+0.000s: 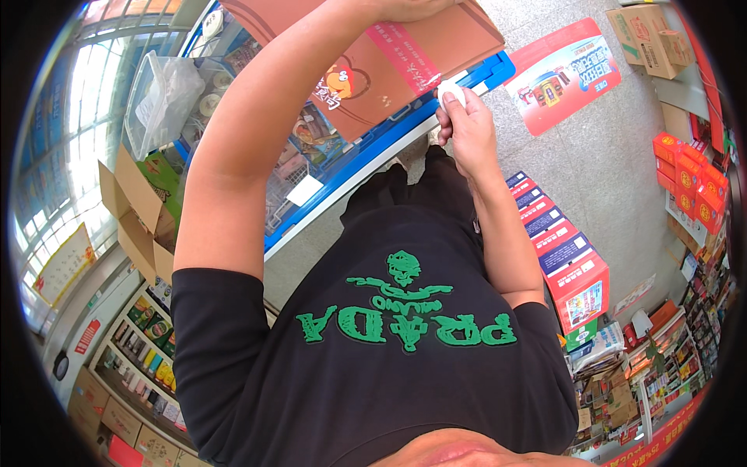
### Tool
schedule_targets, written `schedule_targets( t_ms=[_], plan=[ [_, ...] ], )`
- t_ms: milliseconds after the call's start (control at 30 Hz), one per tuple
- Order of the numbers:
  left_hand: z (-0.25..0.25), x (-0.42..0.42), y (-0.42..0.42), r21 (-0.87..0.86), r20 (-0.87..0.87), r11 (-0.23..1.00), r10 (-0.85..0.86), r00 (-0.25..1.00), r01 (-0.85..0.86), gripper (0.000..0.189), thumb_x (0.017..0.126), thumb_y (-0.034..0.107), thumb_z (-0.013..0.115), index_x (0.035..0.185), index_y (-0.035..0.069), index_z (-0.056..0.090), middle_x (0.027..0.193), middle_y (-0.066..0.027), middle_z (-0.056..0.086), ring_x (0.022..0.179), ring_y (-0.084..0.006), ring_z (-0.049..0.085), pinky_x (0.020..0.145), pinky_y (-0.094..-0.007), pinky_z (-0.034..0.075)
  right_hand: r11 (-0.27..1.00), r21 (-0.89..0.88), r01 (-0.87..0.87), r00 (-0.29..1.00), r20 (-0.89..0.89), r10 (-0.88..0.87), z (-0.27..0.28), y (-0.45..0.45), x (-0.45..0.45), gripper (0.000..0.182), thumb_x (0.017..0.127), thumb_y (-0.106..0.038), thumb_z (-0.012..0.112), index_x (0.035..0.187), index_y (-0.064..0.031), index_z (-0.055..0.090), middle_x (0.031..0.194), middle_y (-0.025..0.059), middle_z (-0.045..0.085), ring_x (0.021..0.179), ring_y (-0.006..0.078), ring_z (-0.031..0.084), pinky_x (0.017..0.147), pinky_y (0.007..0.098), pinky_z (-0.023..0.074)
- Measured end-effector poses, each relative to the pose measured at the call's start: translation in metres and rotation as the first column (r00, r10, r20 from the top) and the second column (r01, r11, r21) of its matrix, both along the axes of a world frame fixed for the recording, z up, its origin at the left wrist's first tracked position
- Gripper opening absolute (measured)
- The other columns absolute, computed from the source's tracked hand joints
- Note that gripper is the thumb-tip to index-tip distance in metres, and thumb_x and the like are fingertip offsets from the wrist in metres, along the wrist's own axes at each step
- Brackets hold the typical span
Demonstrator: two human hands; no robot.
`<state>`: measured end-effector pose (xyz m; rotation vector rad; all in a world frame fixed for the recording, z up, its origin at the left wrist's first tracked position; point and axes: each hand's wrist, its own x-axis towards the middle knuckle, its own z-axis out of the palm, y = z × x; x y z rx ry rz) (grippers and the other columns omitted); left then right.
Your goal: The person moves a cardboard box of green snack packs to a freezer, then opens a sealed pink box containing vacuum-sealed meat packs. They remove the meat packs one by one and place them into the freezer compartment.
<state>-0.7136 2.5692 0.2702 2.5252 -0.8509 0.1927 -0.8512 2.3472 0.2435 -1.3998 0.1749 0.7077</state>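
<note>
A reddish-brown cardboard carton (373,99) with a cartoon bird print lies on a glass-topped counter with a blue frame (356,166). Printed pink tape (402,55) runs across its face to the near edge. My left hand (417,7) lies over the carton's far part, partly cut off by the upper picture edge, its fingers mostly hidden. In my right hand (470,125) is a small white rounded object (452,96), pinched between thumb and fingers at the carton's near edge, beside the tape's end. What this object is cannot be made out.
On the counter's left stands a clear plastic bin (160,105), near an opened cardboard box (143,216). Red and blue cartons (563,257) stand in a row by my right arm. A red floor sticker (566,76), red boxes (691,181) and brown cartons (645,38) are farther right.
</note>
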Motion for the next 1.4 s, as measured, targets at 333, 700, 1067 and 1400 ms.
schedule_targets(
  t_ms=[333, 700, 1067, 1400],
  plan=[
    [-0.001, 0.0, 0.001, -0.028, 0.008, 1.0, -0.005, 1.0, 0.005, 0.027, 0.097, 0.022, 0.055, 0.117, 0.008, 0.066, 0.12, -0.0122, 0.064, 0.125, -0.0303, 0.053, 0.116, -0.0596, 0.023, 0.997, -0.022, -0.081, 0.997, 0.013, 0.081, 0.0, 0.006, -0.024, 0.022, 0.105, -0.022, 0.053, 0.11, -0.002, 0.06, 0.072, -0.0015, 0.051, 0.056, 0.005, 0.045, 0.05, 0.0215, 0.0423],
    [-0.001, -0.013, 0.001, -0.058, 0.011, 0.989, 0.135, 0.991, -0.135, 0.04, 0.098, 0.022, 0.053, 0.132, 0.002, 0.059, 0.141, -0.0206, 0.055, 0.144, -0.0348, 0.038, 0.123, -0.0544, 0.018, 0.997, -0.063, -0.048, 0.994, 0.096, 0.054, 0.012, -0.011, -0.037, 0.023, 0.105, -0.022, 0.052, 0.113, -0.0014, 0.059, 0.073, -0.0007, 0.053, 0.057, 0.0059, 0.047, 0.051, 0.0228, 0.0434],
    [-0.038, -0.069, 0.15, -0.048, 0.131, 0.415, 0.904, 0.406, -0.908, 0.059, 0.094, 0.039, 0.061, 0.135, -0.003, 0.055, 0.147, -0.0227, 0.049, 0.141, -0.036, 0.041, 0.117, -0.05, 0.029, 0.95, -0.252, -0.185, 0.873, 0.401, 0.277, 0.042, -0.033, 0.039, 0.019, 0.106, -0.021, 0.052, 0.112, -0.0045, 0.061, 0.077, -0.0017, 0.056, 0.068, 0.0046, 0.051, 0.056, 0.0207, 0.0434],
    [-0.029, -0.028, 0.176, -0.083, 0.217, 0.232, 0.953, 0.21, -0.969, 0.042, 0.092, 0.033, 0.062, 0.115, -0.001, 0.069, 0.116, -0.0139, 0.064, 0.113, -0.0311, 0.058, 0.099, -0.0461, 0.044, 0.561, -0.699, -0.444, 0.407, 0.401, 0.821, 0.109, 0.021, 0.22, 0.025, 0.105, -0.019, 0.052, 0.118, 0.0011, 0.059, 0.085, 0.0103, 0.066, 0.084, 0.0178, 0.064, 0.079, 0.0334, 0.0506]
  ],
)
